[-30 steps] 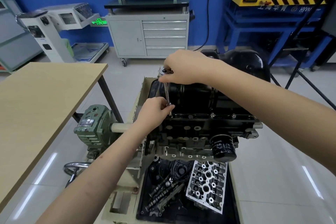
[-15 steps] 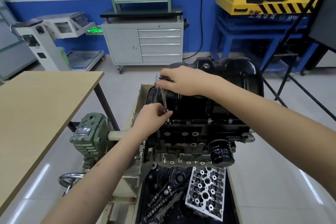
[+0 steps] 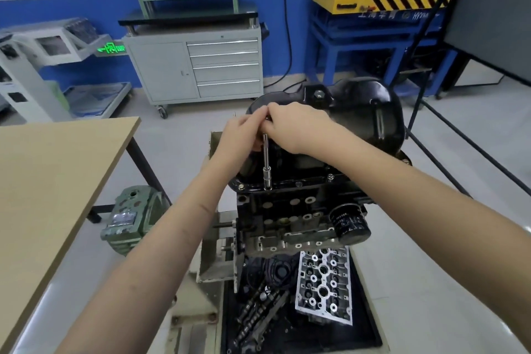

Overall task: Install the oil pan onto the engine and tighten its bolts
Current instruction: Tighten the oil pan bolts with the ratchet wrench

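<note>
Gripping with both our left hand (image 3: 241,135) and right hand (image 3: 298,126) the top of the slim chrome socket extension (image 3: 266,164), we keep it upright on a flange bolt of the glossy black oil pan (image 3: 359,112).

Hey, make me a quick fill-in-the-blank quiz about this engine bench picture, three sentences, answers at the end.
1. Both hands, the left hand and the right hand, grip the top of the upright ____.
2. The socket extension stands on a bolt on the flange of the black ____.
3. The silver cylinder head lies directly below the black oil ____.

Missing words: socket extension; oil pan; filter
</note>
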A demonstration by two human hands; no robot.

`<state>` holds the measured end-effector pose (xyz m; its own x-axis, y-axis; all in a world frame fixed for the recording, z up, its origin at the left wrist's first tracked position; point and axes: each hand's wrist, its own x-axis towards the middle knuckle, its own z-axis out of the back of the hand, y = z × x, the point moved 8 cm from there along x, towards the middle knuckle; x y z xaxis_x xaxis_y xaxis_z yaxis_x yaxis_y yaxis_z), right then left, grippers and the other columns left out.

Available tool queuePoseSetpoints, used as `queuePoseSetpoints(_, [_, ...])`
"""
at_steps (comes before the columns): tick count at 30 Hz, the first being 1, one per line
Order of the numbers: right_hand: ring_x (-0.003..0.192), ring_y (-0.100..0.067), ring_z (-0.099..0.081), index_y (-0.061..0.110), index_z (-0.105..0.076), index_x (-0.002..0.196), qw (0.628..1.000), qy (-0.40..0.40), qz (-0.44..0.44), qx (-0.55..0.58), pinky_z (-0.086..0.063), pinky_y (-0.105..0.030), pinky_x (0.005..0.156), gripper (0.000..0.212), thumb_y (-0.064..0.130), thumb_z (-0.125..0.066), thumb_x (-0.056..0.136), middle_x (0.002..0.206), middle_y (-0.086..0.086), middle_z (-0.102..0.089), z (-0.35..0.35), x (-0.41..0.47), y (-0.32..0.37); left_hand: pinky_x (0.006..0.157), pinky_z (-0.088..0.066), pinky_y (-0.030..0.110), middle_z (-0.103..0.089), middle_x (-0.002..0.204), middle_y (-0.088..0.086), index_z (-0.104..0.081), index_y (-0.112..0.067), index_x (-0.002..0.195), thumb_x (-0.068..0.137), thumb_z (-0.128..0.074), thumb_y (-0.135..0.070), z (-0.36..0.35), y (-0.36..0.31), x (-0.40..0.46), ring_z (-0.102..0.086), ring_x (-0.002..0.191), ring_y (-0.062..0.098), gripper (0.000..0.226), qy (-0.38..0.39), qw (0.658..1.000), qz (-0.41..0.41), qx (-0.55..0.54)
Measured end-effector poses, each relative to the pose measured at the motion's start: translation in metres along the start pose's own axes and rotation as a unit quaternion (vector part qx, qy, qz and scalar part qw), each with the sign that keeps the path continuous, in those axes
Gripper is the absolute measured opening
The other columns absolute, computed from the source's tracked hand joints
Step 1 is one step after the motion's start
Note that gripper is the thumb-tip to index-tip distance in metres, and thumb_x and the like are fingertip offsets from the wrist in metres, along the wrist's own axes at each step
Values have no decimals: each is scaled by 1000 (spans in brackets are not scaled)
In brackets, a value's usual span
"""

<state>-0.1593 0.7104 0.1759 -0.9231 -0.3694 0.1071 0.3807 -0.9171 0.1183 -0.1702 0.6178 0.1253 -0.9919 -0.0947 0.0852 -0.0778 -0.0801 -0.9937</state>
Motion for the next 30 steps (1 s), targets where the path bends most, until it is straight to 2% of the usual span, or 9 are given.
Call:
queuePoseSetpoints(4, [105,-32,-54,10,-52,119,997,52,-53,37,-35,-33,75,40,34,-30,96,118,-14,-57,-2,1,3,56,-50,22,-61,51,-7,-62,-14,72,91,-49,-19,-6,2,6,-58,49,6,23,42,995,54,-74])
queuePoseSetpoints(5, [93,-29,-57,10,-56,112,995,74,-46,51,-39,-31,73,38,34,-31,96,105,-13,-60,-4,0,5,54,-52,22,-61,51,-6,-61,-13,73,91,-47,-17,-7,3,5,-58,50,8,22,52,993,60,-89])
queuePoseSetpoints(8, [46,-15,-59,9,-53,89,971,182,-16,153,-47,-21,46,28,30,-37,95,68,-8,-61,-10,-13,3,48,-50,22,-61,52,-4,-57,-9,72,93,-42,-14,-14,4,2,-57,48,8,27,88,988,57,-110])
queuePoseSetpoints(11, [47,-16,-62,12,-51,91,929,252,-21,270,-52,-23,46,24,33,-41,96,66,-8,-65,-14,-29,-14,51,-51,26,-61,55,1,-55,-8,69,94,-35,-14,-19,5,2,-55,51,13,33,111,987,47,-105])
queuePoseSetpoints(15, [30,-10,-37,10,-57,87,905,223,-21,362,-23,-18,32,31,33,-40,97,48,0,-50,-18,-39,-27,49,-48,26,-47,43,2,-55,-11,54,93,-31,-16,-23,4,6,-44,42,15,46,120,985,66,-108])
queuePoseSetpoints(17, [29,-9,-31,8,-54,80,866,224,-46,445,-21,-16,32,34,33,-39,97,43,2,-41,-23,-44,-29,47,-43,24,-43,38,0,-53,-13,47,92,-29,-16,-29,3,6,-40,38,14,51,120,986,68,-89])
queuePoseSetpoints(19, [29,-7,-29,8,-48,76,811,242,-81,526,-24,-15,33,34,31,-38,97,41,3,-37,-27,-48,-29,44,-34,23,-34,35,-3,-41,-11,52,92,-26,-18,-34,2,6,-32,34,13,43,119,988,65,-68])
queuePoseSetpoints(22, [29,-4,-28,11,-45,75,755,264,-123,588,-23,-13,32,33,33,-35,98,42,6,-37,-32,-51,-26,43,-19,23,-23,34,-5,-29,-14,54,90,-21,-18,-39,4,7,-20,33,11,38,132,985,69,-81])
queuePoseSetpoints(30, [26,-1,-27,13,-42,72,631,219,-189,720,-23,-12,28,34,33,-34,98,39,7,-36,-40,-63,-8,35,-13,9,-19,31,-7,-30,-21,33,87,-23,-18,-44,9,12,-15,26,8,55,149,974,114,-125])
